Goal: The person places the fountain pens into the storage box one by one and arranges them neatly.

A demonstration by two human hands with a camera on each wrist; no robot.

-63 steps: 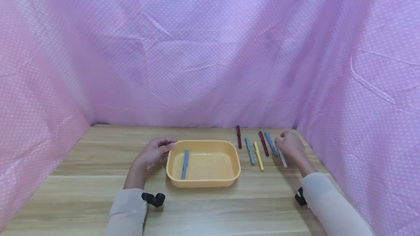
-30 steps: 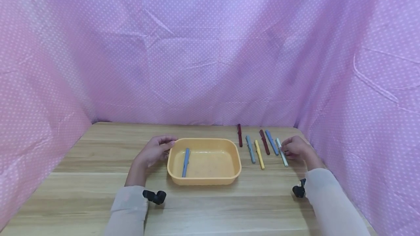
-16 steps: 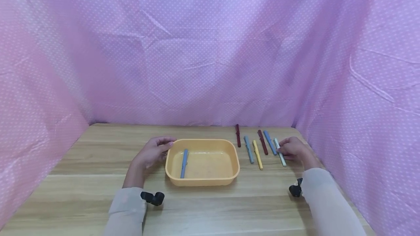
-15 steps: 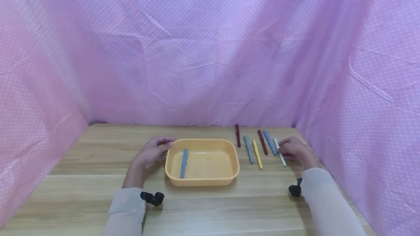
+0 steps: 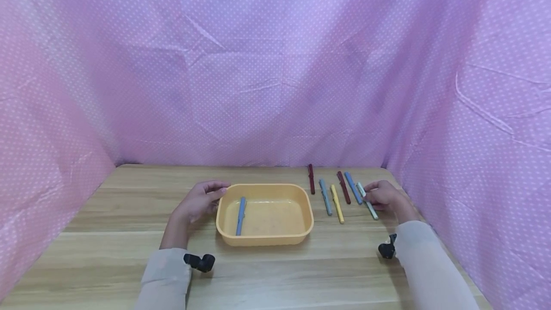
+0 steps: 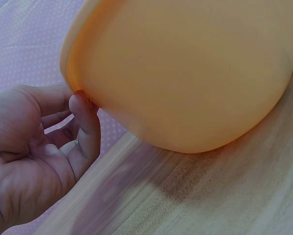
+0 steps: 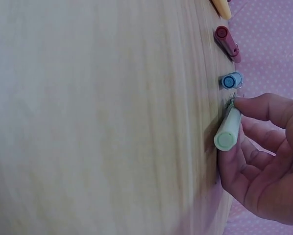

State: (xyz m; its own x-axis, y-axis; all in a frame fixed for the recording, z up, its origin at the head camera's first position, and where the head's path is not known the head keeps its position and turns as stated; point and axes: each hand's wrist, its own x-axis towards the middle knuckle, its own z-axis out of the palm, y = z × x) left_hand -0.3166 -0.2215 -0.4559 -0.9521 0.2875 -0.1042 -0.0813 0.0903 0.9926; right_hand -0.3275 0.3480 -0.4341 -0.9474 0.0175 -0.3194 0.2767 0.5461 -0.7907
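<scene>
In the head view my left hand (image 5: pixel 200 201) is at the left end of a yellow plastic tray (image 5: pixel 264 240). Its thumb and fingers pinch the rim, as the left wrist view of the tray (image 6: pixel 185 83) confirms. One blue pen (image 5: pixel 240 216) lies inside, near the tray's left wall. My right hand (image 5: pixel 384 196) pinches a pale green pen (image 5: pixel 371 208) at the right of a loose group of pens. In the right wrist view the thumb is on one side of the pale green pen (image 7: pixel 227 132), the fingers on the other; part of the pen is hidden by the hand.
Left of the pale green pen lie a blue pen (image 5: pixel 353 188), two dark red pens (image 5: pixel 344 187), a yellow pen (image 5: pixel 337 204) and a grey-blue pen (image 5: pixel 325 197). All are on the wooden table (image 5: pixel 280 276). Pink dotted cloth (image 5: pixel 275 85) encloses the back and sides.
My right hand has come off the pale green pen's top, moved to its right side and taken hold of it. The pen's upper end has swung slightly left. My left hand stays at the tray.
</scene>
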